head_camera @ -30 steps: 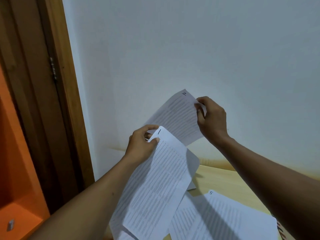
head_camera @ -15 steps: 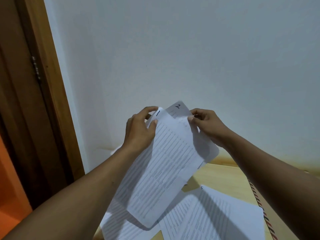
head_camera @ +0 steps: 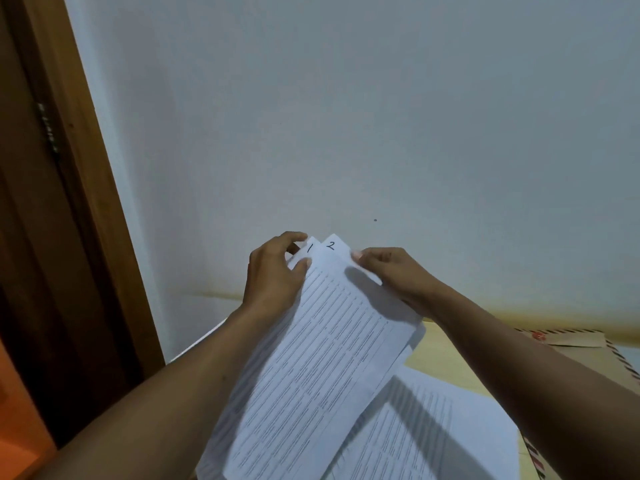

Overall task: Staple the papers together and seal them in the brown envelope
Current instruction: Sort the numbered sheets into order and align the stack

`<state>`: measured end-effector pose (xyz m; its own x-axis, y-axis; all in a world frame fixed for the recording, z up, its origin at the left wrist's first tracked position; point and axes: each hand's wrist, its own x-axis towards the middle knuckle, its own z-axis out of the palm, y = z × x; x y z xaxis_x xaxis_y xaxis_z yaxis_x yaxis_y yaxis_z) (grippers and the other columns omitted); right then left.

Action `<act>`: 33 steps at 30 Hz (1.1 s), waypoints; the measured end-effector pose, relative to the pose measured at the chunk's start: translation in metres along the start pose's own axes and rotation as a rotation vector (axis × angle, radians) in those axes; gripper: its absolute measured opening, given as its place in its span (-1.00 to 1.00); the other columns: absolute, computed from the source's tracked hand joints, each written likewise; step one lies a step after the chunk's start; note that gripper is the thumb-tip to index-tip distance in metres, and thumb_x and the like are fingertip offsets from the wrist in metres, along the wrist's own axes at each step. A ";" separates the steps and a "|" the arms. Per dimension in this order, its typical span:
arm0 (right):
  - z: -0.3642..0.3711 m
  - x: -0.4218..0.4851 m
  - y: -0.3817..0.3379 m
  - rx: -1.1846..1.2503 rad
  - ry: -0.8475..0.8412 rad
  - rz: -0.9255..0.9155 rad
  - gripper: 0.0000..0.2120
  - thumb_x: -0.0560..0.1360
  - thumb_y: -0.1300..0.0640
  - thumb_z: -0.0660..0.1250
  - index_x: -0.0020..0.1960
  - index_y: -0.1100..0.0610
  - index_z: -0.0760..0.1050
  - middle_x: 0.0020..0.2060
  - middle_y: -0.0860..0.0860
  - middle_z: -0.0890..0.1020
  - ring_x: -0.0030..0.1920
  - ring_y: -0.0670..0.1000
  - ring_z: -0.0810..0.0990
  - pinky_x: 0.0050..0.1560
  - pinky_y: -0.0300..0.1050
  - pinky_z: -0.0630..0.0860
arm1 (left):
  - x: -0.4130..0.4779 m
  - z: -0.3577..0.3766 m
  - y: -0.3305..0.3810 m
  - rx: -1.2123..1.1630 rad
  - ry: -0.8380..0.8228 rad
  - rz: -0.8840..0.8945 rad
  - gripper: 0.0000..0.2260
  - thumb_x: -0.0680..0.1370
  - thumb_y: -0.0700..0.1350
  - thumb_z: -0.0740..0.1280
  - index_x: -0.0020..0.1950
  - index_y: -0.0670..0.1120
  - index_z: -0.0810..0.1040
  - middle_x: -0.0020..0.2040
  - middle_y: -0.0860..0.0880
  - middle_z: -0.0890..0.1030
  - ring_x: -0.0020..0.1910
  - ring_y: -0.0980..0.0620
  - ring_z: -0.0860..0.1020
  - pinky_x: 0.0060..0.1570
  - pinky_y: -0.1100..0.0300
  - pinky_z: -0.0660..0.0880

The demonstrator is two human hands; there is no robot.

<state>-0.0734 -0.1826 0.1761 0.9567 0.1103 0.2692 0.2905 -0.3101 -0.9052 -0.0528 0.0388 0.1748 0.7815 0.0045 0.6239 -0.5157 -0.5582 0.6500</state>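
**Desk:** Item one, the papers: orientation?

**Operator:** I see two held sheets. The sheet marked 1 lies in front and the sheet marked 2 behind it, overlapped and fanned slightly at the top. Their long axis runs from the far numbered corners down toward near left, and they are lifted off the table.

**Desk:** Hands?

**Operator:** My left hand pinches the top left corner of sheet 1 between thumb and fingers. My right hand pinches the right edge of sheet 2, fingers curled.

**Desk:** Other stock, and margins?

**Operator:** One loose sheet lies flat at near right, under the held pair. One brown envelope with a striped border lies flat at far right, partly hidden by my right forearm. A bare strip of table lies between envelope and sheets. The wall stands just beyond the hands, and the door frame is at left.
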 end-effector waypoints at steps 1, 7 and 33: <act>0.005 0.000 0.002 -0.040 -0.016 -0.008 -0.70 0.54 -0.08 0.38 0.02 0.16 0.66 -0.13 0.09 0.73 -0.17 -0.06 0.66 -0.13 -0.16 0.55 | -0.003 0.000 -0.005 -0.012 0.000 -0.037 -0.67 0.54 -0.12 0.48 0.28 0.10 0.61 0.02 0.15 0.64 0.05 -0.05 0.61 0.09 0.07 0.56; 0.040 0.001 0.033 -0.210 -0.109 0.047 -0.84 0.56 0.09 0.35 -0.03 0.13 0.68 -0.19 0.09 0.72 -0.20 -0.06 0.62 -0.05 -0.07 0.56 | -0.027 -0.013 -0.050 -0.127 -0.169 -0.317 -0.84 0.53 -0.12 0.48 0.08 0.10 0.68 -0.11 0.05 0.71 -0.07 0.05 0.68 -0.01 0.14 0.62; 0.126 -0.029 0.115 -0.124 -0.276 0.265 -0.80 0.55 0.29 0.32 0.07 0.10 0.67 -0.28 0.04 0.60 -0.33 -0.06 0.50 -0.33 -0.28 0.43 | -0.118 -0.024 -0.155 -0.456 -0.280 -0.742 -0.76 0.45 -0.36 0.55 0.10 -0.20 0.72 -0.04 -0.38 0.70 -0.03 -0.30 0.73 0.21 -0.25 0.60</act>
<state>-0.0699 -0.1029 0.0226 0.9632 0.2561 -0.0818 0.0506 -0.4714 -0.8805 -0.0738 0.1446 0.0110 0.9937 -0.0035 -0.1116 0.1105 -0.1106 0.9877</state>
